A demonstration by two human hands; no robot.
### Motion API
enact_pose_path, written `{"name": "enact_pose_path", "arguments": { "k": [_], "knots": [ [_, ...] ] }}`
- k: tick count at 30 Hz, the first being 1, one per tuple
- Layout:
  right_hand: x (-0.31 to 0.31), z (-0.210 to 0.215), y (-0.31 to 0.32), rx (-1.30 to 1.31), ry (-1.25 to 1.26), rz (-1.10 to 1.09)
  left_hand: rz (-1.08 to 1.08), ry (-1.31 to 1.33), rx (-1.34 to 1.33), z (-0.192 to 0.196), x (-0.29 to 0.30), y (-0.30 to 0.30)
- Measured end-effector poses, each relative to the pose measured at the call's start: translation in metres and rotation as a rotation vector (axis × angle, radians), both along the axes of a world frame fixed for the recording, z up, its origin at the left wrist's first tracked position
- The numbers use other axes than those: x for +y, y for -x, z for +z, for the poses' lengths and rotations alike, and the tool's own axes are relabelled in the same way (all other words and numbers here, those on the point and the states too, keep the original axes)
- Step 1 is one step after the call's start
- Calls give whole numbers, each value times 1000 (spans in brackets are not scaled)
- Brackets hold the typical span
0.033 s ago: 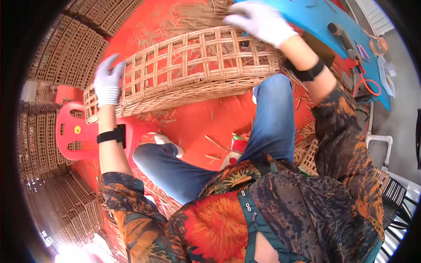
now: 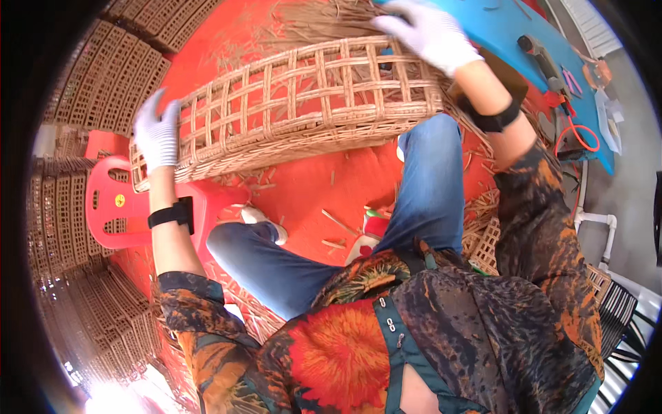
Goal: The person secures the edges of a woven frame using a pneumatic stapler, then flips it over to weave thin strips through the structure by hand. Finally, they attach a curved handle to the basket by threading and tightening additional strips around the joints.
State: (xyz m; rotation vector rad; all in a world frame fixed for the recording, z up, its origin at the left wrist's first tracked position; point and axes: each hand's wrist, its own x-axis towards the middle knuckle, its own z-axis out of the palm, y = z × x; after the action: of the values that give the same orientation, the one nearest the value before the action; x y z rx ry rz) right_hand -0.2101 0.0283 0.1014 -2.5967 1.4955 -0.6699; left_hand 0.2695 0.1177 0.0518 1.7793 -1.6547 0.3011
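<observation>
Wicker basket [image 2: 303, 103], gloved hands at both ends

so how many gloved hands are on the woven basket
2. The left hand in a white glove grips the basket's left end, by the red plastic chair. The right hand, also gloved, rests on its far right rim.

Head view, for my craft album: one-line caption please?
Gloved left hand and right hand grip opposite ends of an open-weave wicker basket over the knees.
</observation>
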Motion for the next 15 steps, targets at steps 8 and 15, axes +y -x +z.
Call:
{"name": "enact_pose_path", "arguments": {
  "k": [8,15],
  "knots": [
    [59,-39,34,-1164,-829,-208,784,-345,184,-14,45,-165],
    [117,-22,12,-904,-592,-246,631,-400,353,-38,72,-197]
  ]
}}
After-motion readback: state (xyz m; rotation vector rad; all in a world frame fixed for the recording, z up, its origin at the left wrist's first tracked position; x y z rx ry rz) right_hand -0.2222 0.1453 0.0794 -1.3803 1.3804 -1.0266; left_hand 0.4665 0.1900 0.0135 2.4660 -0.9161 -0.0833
